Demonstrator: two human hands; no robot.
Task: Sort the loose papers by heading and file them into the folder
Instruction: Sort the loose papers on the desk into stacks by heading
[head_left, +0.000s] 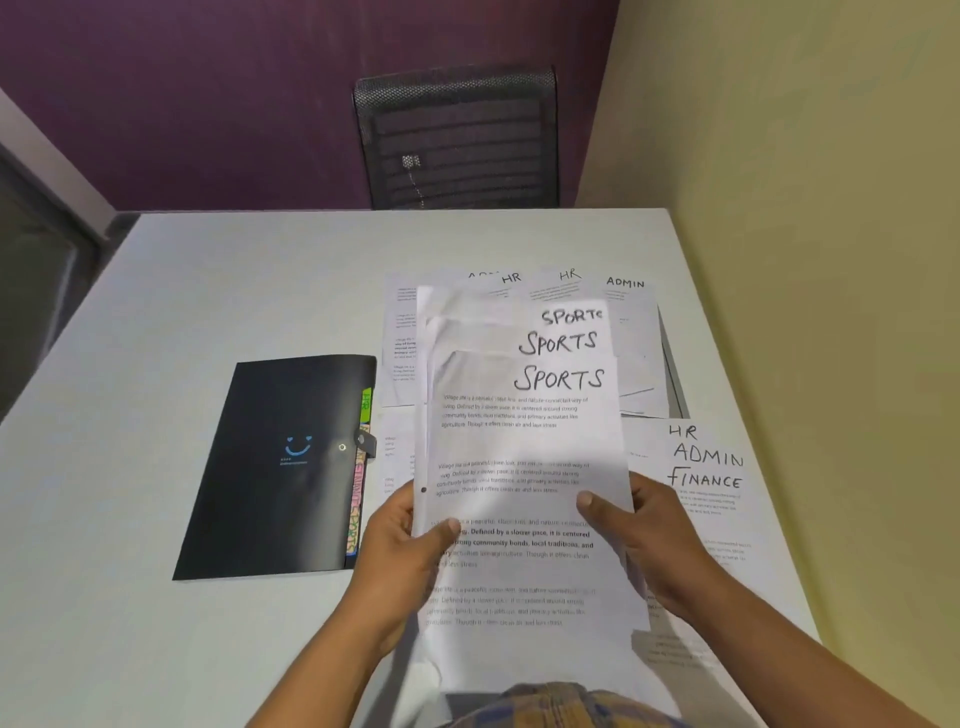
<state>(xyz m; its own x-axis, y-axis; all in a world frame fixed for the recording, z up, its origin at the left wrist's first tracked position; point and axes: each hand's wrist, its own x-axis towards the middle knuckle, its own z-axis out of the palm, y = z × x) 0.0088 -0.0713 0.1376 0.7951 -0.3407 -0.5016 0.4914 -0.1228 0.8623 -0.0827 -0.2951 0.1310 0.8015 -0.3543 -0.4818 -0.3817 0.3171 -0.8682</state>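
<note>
I hold a fanned stack of three sheets headed SPORTS (524, 447) above the table. My left hand (410, 545) grips its left edge with the thumb on top. My right hand (649, 530) grips its right edge the same way. The black folder (280, 467) lies shut on the table to the left, a smiley on its cover, coloured index tabs (358, 493) sticking out along its right side. Loose sheets headed HR (511, 278) and ADMIN (625, 283) lie behind the stack. Sheets headed HR, ADMIN and FINANCE (706, 467) overlap at the right.
The white table (208, 291) ends against a yellow wall (810, 208) on the right. A black mesh chair (457, 140) stands behind the far edge, before a purple wall. More printed sheets (675, 649) lie under my right forearm.
</note>
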